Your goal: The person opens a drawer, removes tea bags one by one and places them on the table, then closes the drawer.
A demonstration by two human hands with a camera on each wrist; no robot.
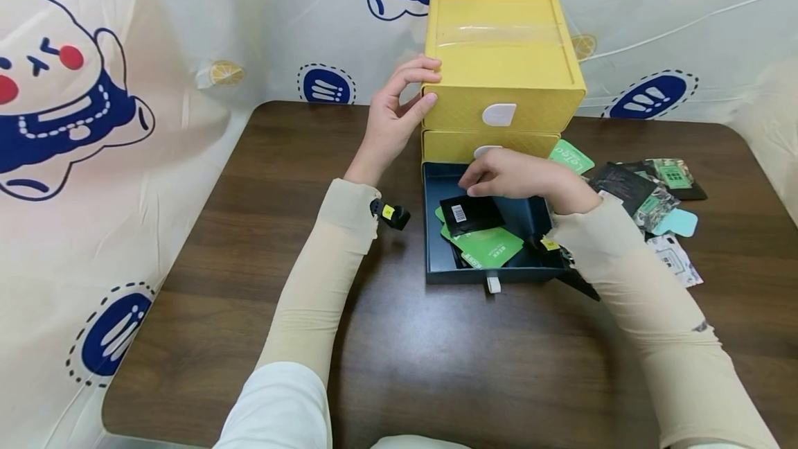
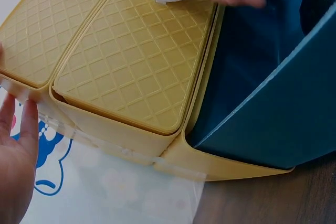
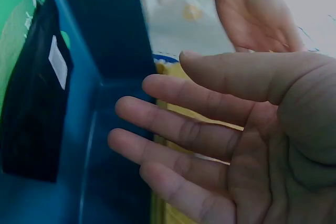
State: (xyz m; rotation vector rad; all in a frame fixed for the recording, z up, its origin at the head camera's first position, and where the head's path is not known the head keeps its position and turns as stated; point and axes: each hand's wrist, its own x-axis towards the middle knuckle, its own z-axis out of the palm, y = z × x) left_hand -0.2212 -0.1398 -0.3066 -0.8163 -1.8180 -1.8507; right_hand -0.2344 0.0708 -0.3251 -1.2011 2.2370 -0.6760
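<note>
A yellow drawer unit (image 1: 505, 54) stands at the back of the table, with white tabs on its drawer fronts. My left hand (image 1: 399, 106) rests on its left side, fingers fairly straight, as the left wrist view also shows. The lowest drawer (image 1: 458, 277), dark blue inside, is pulled out. In it lie a black packet (image 1: 485, 215) with a white label and some green packets (image 1: 495, 249). My right hand (image 3: 262, 129) hovers over the back part of this drawer. Its fingers are loosely extended, with nothing held, behind the black packet.
Right of the drawer, several black packets (image 1: 626, 187) lie in a pile with a green card (image 1: 571, 156), a light blue piece (image 1: 676, 222) and a white printed card (image 1: 675, 260). The brown wooden table (image 1: 249, 262) meets a printed curtain (image 1: 206, 12) at back and left.
</note>
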